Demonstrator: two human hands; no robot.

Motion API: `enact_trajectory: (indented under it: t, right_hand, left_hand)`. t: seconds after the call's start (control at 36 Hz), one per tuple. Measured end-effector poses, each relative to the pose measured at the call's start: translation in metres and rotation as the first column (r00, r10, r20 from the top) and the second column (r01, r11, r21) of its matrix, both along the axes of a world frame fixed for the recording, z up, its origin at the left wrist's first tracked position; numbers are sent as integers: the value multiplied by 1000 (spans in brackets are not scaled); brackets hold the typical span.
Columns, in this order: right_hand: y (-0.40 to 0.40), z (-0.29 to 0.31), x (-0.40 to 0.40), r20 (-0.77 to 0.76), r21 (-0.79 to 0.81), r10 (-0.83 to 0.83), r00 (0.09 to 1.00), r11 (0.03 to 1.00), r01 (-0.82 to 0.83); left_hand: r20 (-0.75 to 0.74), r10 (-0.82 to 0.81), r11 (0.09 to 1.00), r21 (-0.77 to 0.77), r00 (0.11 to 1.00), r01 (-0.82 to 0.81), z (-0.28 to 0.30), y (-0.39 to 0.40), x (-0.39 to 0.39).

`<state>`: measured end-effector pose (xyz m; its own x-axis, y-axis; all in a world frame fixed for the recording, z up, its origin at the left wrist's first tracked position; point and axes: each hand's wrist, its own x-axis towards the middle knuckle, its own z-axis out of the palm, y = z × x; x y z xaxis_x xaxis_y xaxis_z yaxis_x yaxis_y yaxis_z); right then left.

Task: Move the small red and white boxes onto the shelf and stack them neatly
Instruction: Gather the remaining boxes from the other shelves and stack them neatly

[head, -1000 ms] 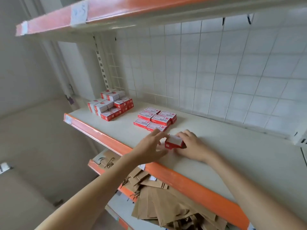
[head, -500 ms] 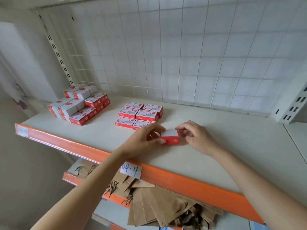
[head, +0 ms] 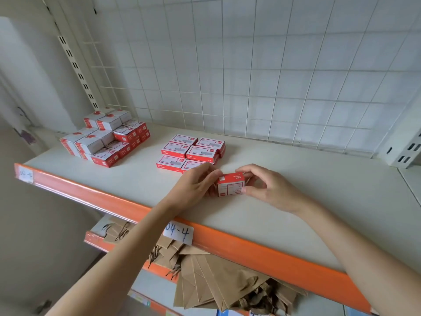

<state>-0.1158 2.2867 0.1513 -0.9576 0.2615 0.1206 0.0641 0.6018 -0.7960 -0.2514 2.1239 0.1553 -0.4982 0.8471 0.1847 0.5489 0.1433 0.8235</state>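
Two hands pinch one small red and white box (head: 230, 184): your left hand (head: 196, 185) and right hand (head: 271, 190) grip its ends, near the shelf (head: 319, 201) front edge. Bare shelf lies rightward. Edge label (head: 178, 232) reads "04-4".

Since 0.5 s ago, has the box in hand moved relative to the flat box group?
Yes. The held box now stands tipped up on its edge, slightly further right of the flat box group; both hands grip it.
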Motion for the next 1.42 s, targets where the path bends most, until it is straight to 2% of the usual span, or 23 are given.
enact_trajectory:
  t: [0.19, 0.28, 0.33, 0.53, 0.69, 0.78, 0.92, 1.06, 1.11, 1.19, 1.25, 1.33, 1.42]
  right_hand:
    - [-2, 2, -2, -18, -106, -54, 998, 993, 51]
    - [0, 2, -3, -25, 0, -86, 996, 996, 86]
    - [1, 2, -3, -36, 59, -104, 994, 993, 106]
    - [3, 3, -3, -54, 39, -185, 981, 982, 187]
    - [4, 6, 2, -95, 73, -254, 963, 962, 261]
    - [3, 8, 4, -47, 87, -257, 965, 962, 260]
    - [-3, 7, 5, -46, 92, -201, 978, 974, 205]
    - [-8, 6, 4, 14, 158, -158, 987, 975, 154]
    - [-10, 6, 2, 55, 194, -180, 982, 967, 167]
    - [-17, 6, -1, 97, 400, -230, 968, 900, 173]
    - [-21, 5, -4, 57, 508, -275, 960, 835, 209]
    - [-23, 4, -9, -2, 548, -323, 947, 792, 271]
    - [-20, 8, -11, -52, 519, -353, 934, 790, 328]
  left_hand:
    - [48, 9, 1000, 17, 999, -10, 2, 0, 3]
    - [59, -12, 1000, 1, 998, 12, 2, 0, 3]
    - [7, -33, 999, -17, 999, 33, 0, 0, 1]
    - [-179, -2, 997, -76, 984, -12, -3, 1, -2]
    - [-122, 32, 997, -61, 992, -40, -2, -1, 1]
    - [-55, 64, 994, -88, 996, -68, -1, 0, 4]
    - [-88, 46, 992, -117, 995, -56, 4, 0, 8]
    - [-114, -53, 993, -113, 992, 40, 5, -1, 8]
    - [-160, -94, 991, -113, 983, 77, 6, -2, 8]
    - [-303, -127, 987, -130, 945, 91, 5, -3, 5]
    - [-370, -127, 989, -113, 920, 91, 4, -5, 0]
    - [-447, -173, 983, -130, 878, 127, 6, -10, -10]
    - [-507, -207, 976, -163, 837, 142, 11, -18, -25]
